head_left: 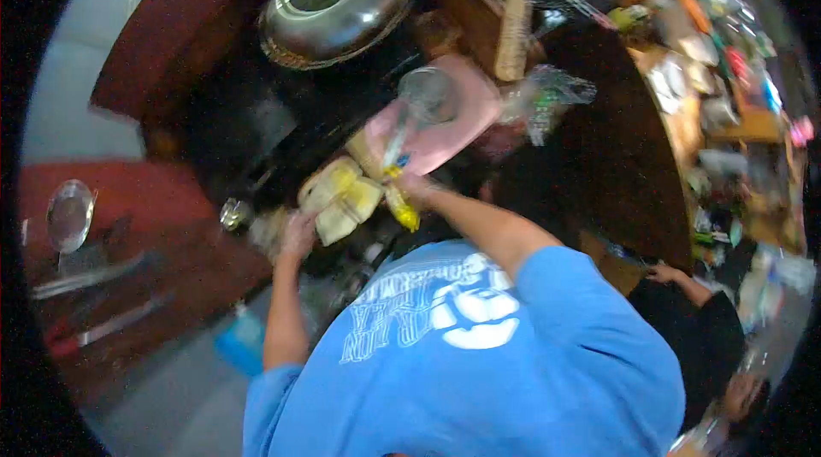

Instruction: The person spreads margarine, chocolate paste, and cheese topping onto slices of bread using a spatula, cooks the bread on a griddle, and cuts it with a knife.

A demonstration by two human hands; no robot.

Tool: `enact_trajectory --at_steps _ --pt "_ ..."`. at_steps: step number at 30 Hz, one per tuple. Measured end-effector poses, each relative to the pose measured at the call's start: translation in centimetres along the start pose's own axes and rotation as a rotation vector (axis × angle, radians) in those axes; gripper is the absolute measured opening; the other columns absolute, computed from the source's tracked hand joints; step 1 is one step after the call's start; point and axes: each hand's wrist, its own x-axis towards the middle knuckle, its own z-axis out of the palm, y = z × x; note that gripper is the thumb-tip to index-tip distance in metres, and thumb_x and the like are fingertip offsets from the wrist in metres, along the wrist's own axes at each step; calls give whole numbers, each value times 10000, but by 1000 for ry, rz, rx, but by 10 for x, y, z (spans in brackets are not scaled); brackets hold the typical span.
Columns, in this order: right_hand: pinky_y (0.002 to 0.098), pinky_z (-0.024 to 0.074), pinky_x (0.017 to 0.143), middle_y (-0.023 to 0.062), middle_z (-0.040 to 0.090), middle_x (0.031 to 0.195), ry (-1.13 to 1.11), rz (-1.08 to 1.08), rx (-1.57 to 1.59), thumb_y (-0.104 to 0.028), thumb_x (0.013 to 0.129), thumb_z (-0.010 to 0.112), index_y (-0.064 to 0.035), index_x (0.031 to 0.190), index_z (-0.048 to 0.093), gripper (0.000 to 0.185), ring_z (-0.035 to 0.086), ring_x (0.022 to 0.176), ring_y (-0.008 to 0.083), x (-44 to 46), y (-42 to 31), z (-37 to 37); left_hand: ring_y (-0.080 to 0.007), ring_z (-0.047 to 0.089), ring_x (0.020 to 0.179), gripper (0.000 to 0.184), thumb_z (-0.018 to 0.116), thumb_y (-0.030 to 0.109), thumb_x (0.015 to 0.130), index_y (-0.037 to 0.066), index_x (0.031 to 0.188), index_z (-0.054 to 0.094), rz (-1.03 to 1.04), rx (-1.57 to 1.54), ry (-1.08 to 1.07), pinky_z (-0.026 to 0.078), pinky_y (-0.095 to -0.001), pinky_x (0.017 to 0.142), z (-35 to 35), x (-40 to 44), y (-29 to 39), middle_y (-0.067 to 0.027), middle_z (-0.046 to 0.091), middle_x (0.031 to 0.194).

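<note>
Open bread slices [338,199] with a yellow spread lie in front of me, partly smeared by motion. My left hand [297,236] is at their lower left edge; its fingers are too blurred to read, and a pale blurred shape sits beside it. Closed around a soft yellow packet [404,209], my right hand [416,188] is just right of the bread. Beyond it lies a pink board [457,128] bearing a round see-through container [429,94] and a pale, blade-like strip [395,145].
At the back stands a large shiny metal dome or pan [338,5]. A wooden-handled tool [514,34] and a clear plastic bag [556,94] are back right. Another person's hand [669,274] shows at right, near crowded goods [740,119]. A clear round lid [70,215] is far left.
</note>
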Motion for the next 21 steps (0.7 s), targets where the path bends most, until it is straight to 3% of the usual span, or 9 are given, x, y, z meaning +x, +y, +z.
enact_trajectory --at_steps 2,4,5,7,11,13,17,18,21 --pt "374 563 682 115 681 818 -17 75 192 -284 964 565 -17 1078 600 292 695 738 234 3 3 3 -303 600 755 240 568 163 902 78 1074 711 140 -253 316 461 -396 675 55 24 -45 -145 648 801" --pt "381 578 646 127 679 804 -44 53 376 -281 966 576 0 1129 569 325 710 731 259 4 6 3 -309 650 830 311 561 145 886 158 1178 665 283 96 260 523 -420 726 54 17 -38 -145 677 854" --pt "386 580 617 130 682 815 -52 56 326 -258 964 586 22 1100 561 313 706 712 276 12 12 0 -327 649 888 332 547 157 895 185 1207 656 146 154 -14 532 -447 781 12 -1 13 -166 682 920" --pt "390 580 606 127 682 818 -63 69 345 -262 965 586 16 1077 559 300 704 707 282 12 12 0 -332 646 896 380 533 143 891 197 1251 639 189 235 -127 528 -448 774 25 -9 0 -171 677 921" --pt "393 581 606 133 683 821 5 130 403 -262 962 591 12 1051 564 290 702 702 277 10 13 3 -334 647 895 368 514 121 884 190 1218 651 203 45 -60 530 -451 756 44 -9 -33 -168 670 899" --pt "398 579 606 138 686 819 -3 59 409 -268 961 591 11 1015 579 284 697 687 273 10 15 2 -334 648 885 364 492 107 883 192 1196 658 145 117 223 530 -454 738 48 5 -28 -160 665 884" --pt "401 572 617 137 684 803 -22 66 340 -267 963 582 13 963 596 280 688 673 273 13 15 0 -341 653 836 372 461 111 900 213 1197 662 173 204 -20 528 -463 725 33 0 25 -159 666 890" --pt "400 570 623 141 678 801 -41 89 309 -275 968 570 16 971 590 291 691 694 275 16 15 -3 -335 653 797 349 471 129 909 212 1192 659 291 119 89 524 -464 719 56 -4 6 -152 663 875" --pt "402 570 631 159 678 836 -33 82 325 -284 974 554 28 1019 572 316 692 715 286 2 -3 3 -332 649 797 303 499 168 914 194 1158 677 177 44 -55 519 -457 721 38 -17 1 -152 661 884"
